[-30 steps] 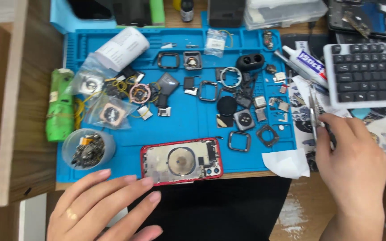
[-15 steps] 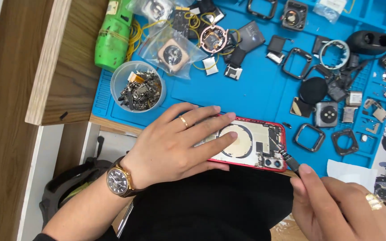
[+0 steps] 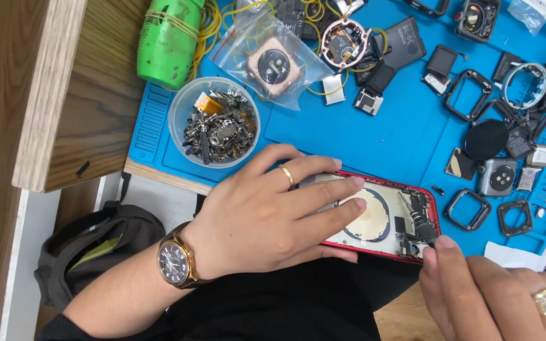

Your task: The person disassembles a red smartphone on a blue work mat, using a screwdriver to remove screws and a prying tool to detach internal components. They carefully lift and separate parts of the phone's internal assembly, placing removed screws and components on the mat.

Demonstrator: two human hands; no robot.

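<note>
The left hand was laid palm down, fingers spread flat and stretched toward the right, w/ thumb tucked along the lower edge; a ring was worn on one finger and a watch at the wrist, forearm angled in from the lower left. The right hand was brought in from the lower-right corner, fingertips pinched together, ring seen on one finger.

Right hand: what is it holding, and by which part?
The right hand pinches a dark tool by its rear handle end, tip inside the red phone housing. The left hand presses that housing flat.
</note>
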